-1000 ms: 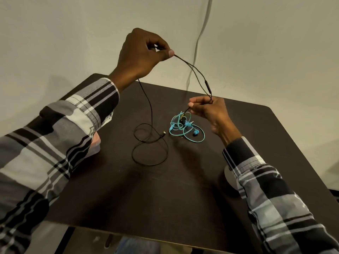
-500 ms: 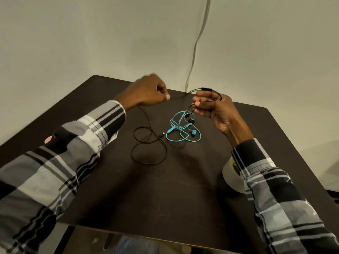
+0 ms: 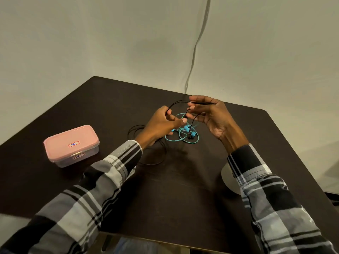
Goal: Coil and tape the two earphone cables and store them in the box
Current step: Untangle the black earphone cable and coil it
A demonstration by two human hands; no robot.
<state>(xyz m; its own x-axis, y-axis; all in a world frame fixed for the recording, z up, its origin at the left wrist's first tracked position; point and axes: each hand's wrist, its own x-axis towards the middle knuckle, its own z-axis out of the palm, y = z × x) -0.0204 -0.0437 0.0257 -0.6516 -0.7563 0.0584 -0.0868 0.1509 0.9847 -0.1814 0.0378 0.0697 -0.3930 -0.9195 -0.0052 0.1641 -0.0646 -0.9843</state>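
Note:
A thin black earphone cable (image 3: 178,103) loops between my two hands above the dark table (image 3: 183,198). My left hand (image 3: 161,125) pinches one part of it. My right hand (image 3: 211,116) holds the other strands across its fingers, and a black earbud hangs below it. The rest of the black cable lies in loose loops (image 3: 161,158) on the table under my left wrist. A turquoise earphone cable (image 3: 183,140) lies tangled on the table beneath both hands. The box (image 3: 71,145), clear with a pink lid, stands closed at the left.
A white roll of tape (image 3: 230,178) lies on the table, partly hidden under my right sleeve. A grey cord (image 3: 194,52) hangs down the wall behind the table. The table's front edge runs below my forearms.
My left hand dropped from high above the table and came in close to my right hand, folding the black cable into a loop. The view shifted and the pink-lidded box now shows.

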